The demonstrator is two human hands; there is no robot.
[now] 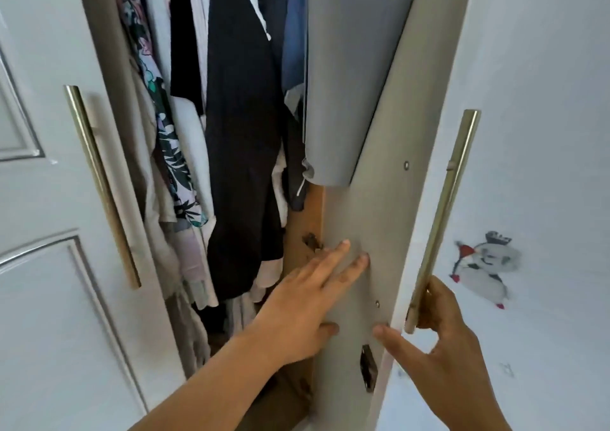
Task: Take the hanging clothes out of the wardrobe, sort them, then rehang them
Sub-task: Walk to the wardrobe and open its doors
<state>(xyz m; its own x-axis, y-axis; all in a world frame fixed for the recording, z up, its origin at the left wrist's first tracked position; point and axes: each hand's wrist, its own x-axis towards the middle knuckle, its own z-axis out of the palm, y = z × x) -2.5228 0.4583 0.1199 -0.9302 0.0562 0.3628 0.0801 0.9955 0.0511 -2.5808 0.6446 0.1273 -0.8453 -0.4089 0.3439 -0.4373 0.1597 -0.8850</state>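
The wardrobe's right door [373, 219] stands partly open, its beige inner face toward me. My left hand [307, 302] lies flat against that inner face with straight fingers. My right hand [442, 328] grips the lower end of the door's brass bar handle [445, 206], thumb on the door's edge. In the gap hang several clothes: a long black garment [244, 133], a floral print one [165, 126], white pieces [194, 146] and a blue one [293, 34]. Their hangers and the rail are out of view.
The left door [43, 199] is white with moulded panels and its own brass handle [99, 179]. A grey fabric pocket [343, 77] hangs on the right door's inner face. A cartoon sticker [485, 265] marks the right door's white front. A wooden partition [307, 239] shows behind my left hand.
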